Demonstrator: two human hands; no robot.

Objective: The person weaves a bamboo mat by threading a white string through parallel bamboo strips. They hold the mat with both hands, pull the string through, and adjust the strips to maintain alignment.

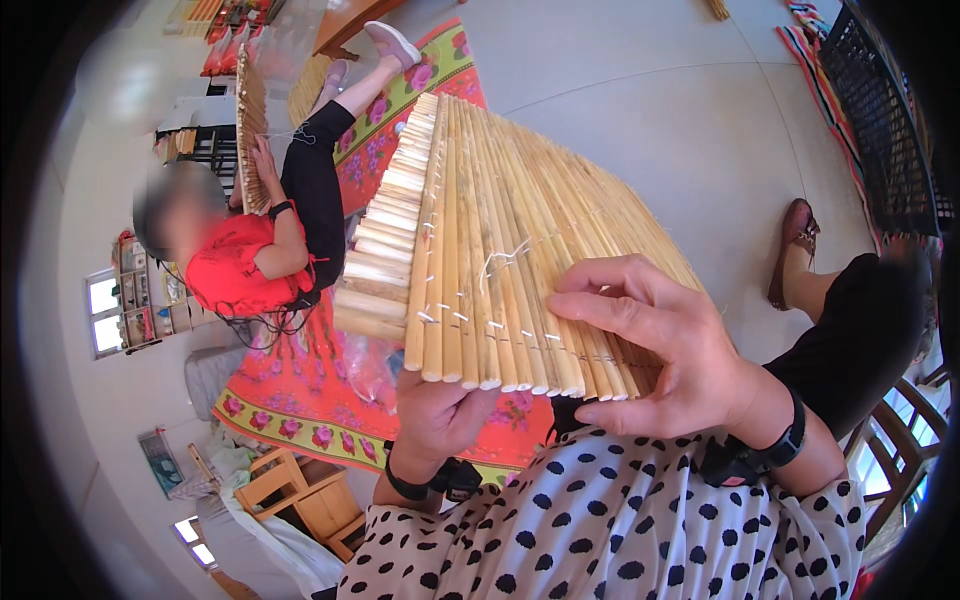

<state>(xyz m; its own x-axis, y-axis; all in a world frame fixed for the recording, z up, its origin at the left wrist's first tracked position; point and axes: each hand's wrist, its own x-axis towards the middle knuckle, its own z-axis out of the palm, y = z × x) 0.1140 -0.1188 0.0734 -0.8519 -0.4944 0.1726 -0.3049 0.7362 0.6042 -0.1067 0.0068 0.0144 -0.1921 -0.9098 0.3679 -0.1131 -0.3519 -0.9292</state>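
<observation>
A mat of pale yellow plant stalks [520, 200] is held up in front of me, its stalks lying side by side and bound by rows of short white stitches. Its left part bends back, so cut stalk ends show there. A loose white thread [505, 260] lies across the upper face. My left hand [445, 410] grips the mat from below at the near left corner; most of its fingers are hidden. My right hand [670, 345] is at the near edge, with fingertips pressed on the upper face and the thumb by the stalk ends.
At the left, a person in red [250, 260] holds a similar stalk panel [250, 130]. Below lies a red floral mat [300, 395] with a clear plastic bag [370, 370]. A wooden stool [310, 500] stands lower left, a black crate [880, 120] at upper right.
</observation>
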